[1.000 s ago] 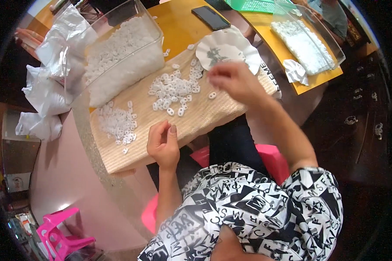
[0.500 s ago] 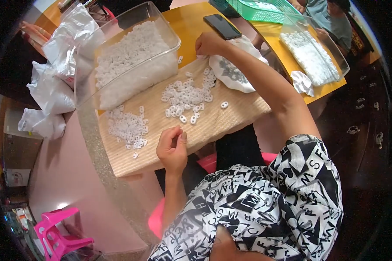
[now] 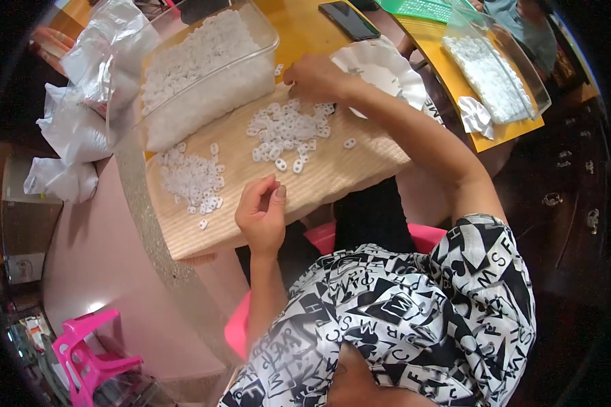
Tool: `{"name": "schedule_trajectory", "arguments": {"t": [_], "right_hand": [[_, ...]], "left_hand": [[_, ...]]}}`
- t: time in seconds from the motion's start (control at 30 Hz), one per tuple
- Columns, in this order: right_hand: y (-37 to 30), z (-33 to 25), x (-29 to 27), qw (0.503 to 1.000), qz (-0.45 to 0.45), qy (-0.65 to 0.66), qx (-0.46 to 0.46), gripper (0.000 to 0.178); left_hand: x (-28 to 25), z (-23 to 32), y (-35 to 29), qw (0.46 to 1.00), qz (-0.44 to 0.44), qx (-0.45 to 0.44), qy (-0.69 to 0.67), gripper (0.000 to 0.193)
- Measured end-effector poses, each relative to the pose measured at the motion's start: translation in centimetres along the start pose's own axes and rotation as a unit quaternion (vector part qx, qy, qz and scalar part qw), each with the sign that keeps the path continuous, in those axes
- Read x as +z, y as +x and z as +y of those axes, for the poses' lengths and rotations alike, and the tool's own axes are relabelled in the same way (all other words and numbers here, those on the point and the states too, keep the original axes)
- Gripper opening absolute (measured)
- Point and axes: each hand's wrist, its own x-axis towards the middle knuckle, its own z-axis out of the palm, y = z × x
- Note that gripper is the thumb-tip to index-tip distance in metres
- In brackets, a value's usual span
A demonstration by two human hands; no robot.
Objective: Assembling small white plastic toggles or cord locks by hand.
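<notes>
My left hand [image 3: 261, 211] is closed at the near edge of the tan ribbed cloth [image 3: 217, 234], fingers curled and thumb against them; whatever they hold is hidden. My right hand [image 3: 316, 78] is bent over the far side of the middle pile of small white two-holed plastic pieces [image 3: 288, 132], its fingers curled and fingertips mostly hidden. Beside that hand lies a white scalloped plate [image 3: 411, 85] with a few small bits in it. A second pile of white pieces [image 3: 190, 180] is on the left. One loose piece [image 3: 349, 143] lies right of the middle pile.
A clear plastic bin [image 3: 268, 51] heaped with white pieces stands at the back left. A black phone [image 3: 349, 20] lies behind the plate. Another clear tub [image 3: 536, 98] and crumpled white paper [image 3: 476, 117] are on the right, near another person [image 3: 516, 30]. White bags [image 3: 75, 129] stand left.
My right hand has moved left and nearer, from beside the plate to over the far edge of the middle pile. The plate's inside shows brighter. The left hand keeps its pose.
</notes>
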Motion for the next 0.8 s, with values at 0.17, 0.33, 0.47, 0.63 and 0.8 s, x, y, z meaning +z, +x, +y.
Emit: {"name": "schedule_trajectory", "arguments": {"t": [0.17,0.33,0.47,0.63,0.8], "right_hand": [[-1.0,-0.4,0.2,0.997,-0.067,0.012,0.029,0.017],[-4.6,-1.1,-1.4,0.999,0.05,0.013,0.01,0.013],[-8.8,2.7,-2.1,0.994,0.083,-0.032,0.058,0.014],[-12.9,7.3,-2.5,0.981,0.052,0.01,0.184,0.023],[-14.2,8.6,-1.1,0.987,0.072,0.023,0.141,0.014]], "left_hand": [[0.2,1.2,0.0,0.998,0.028,-0.049,-0.014,0.011],[0.9,2.2,2.3,0.974,-0.021,0.098,0.204,0.011],[2.7,2.3,3.9,0.936,-0.061,0.191,0.289,0.011],[4.0,1.6,4.7,0.906,-0.131,0.224,0.335,0.01],[4.3,1.2,4.8,0.9,-0.156,0.167,0.372,0.008]]}}
